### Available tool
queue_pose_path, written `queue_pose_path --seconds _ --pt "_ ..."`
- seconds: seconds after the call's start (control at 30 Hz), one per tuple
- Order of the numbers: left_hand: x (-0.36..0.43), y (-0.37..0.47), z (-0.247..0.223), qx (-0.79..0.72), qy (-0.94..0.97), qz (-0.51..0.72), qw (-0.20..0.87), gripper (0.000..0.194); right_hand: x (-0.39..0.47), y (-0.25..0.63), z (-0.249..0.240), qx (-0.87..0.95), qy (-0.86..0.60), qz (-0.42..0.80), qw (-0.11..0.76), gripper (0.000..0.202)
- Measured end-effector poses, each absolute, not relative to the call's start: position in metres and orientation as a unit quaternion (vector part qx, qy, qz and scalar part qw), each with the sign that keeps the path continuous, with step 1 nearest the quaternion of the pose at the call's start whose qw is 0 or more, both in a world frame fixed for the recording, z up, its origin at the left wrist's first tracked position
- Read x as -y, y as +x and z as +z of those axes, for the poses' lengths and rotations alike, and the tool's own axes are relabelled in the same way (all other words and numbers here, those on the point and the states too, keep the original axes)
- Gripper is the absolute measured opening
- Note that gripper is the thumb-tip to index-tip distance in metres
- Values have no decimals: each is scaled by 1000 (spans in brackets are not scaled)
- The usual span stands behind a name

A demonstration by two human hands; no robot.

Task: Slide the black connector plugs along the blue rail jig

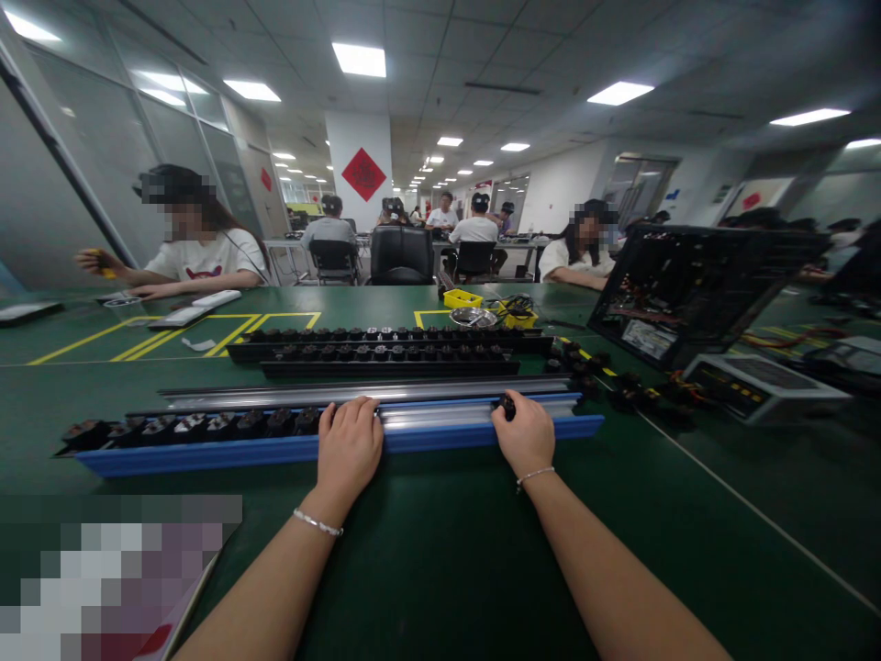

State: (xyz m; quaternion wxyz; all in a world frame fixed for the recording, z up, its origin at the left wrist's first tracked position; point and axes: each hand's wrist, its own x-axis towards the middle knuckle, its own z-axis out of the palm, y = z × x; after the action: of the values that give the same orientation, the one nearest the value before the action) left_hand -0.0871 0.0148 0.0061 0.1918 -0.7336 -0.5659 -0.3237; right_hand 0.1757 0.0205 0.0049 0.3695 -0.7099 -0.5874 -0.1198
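Observation:
A long blue-sided channel [440,431] with a bright metal floor lies across the table in front of me. Black power socket modules [279,421] fill its left part in a row. My left hand [351,441] is closed over the channel at the right end of that row, fingers bent across it; what lies beneath them is hidden. Towards the channel's right end, my right hand [527,431] pinches one black socket module [507,405] between thumb and fingers. Bare metal floor shows between the two hands.
Behind the channel lie another metal rail [275,395] and two black rails holding sockets [385,352]. Loose black sockets [630,393], a power supply box [763,386] and an open computer case [688,294] stand right. A yellow tray [462,298] is farther back. Other people sit around.

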Motion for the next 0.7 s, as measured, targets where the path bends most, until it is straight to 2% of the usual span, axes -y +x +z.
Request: queue_pose_path --seconds 0.7 --pt "-13 -86 8 568 -734 -319 192 30 -20 183 8 560 -733 -113 369 35"
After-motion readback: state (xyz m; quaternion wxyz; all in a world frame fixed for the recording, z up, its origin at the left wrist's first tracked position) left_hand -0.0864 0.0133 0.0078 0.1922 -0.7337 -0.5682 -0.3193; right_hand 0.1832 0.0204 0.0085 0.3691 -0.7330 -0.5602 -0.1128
